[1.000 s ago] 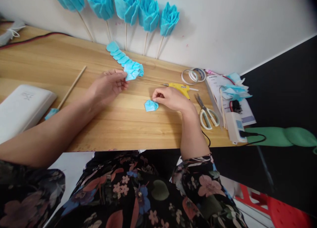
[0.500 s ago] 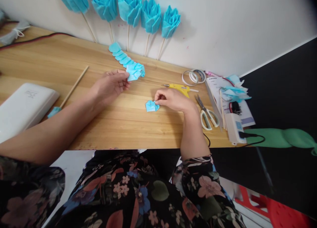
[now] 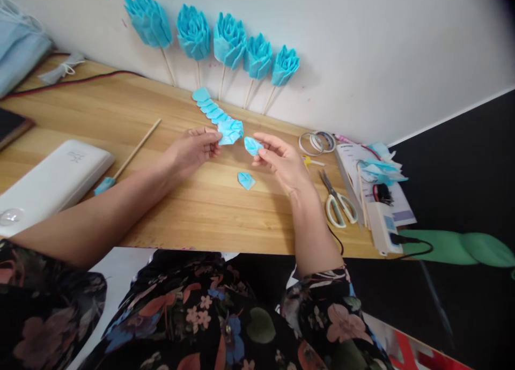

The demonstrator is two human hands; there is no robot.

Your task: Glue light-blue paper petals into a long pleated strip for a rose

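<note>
My left hand (image 3: 197,149) pinches the lower edge of a crumpled light-blue fabric piece (image 3: 230,131) between thumb and fingers. Beyond it, a row of overlapping folded blue petals (image 3: 210,108) runs across the wooden table. A single folded blue petal (image 3: 252,146) is raised off the table, gripped by the thumb and fingers of my right hand (image 3: 284,161). Another blue petal (image 3: 246,180) lies on the wood below the two hands. Mostly hidden behind my right hand is a yellow glue gun (image 3: 307,162).
Several blue fabric flowers (image 3: 229,40) on sticks lean against the wall. At right are scissors (image 3: 337,201), tape rolls (image 3: 322,141), papers (image 3: 396,183) and a white power strip (image 3: 382,228). A white power bank (image 3: 60,177) and a stick (image 3: 137,149) with a blue tip lie left.
My right hand has risen from the table with a blue petal in its fingers, closer to my left hand. One petal stays on the wood. The camera view has shifted slightly.
</note>
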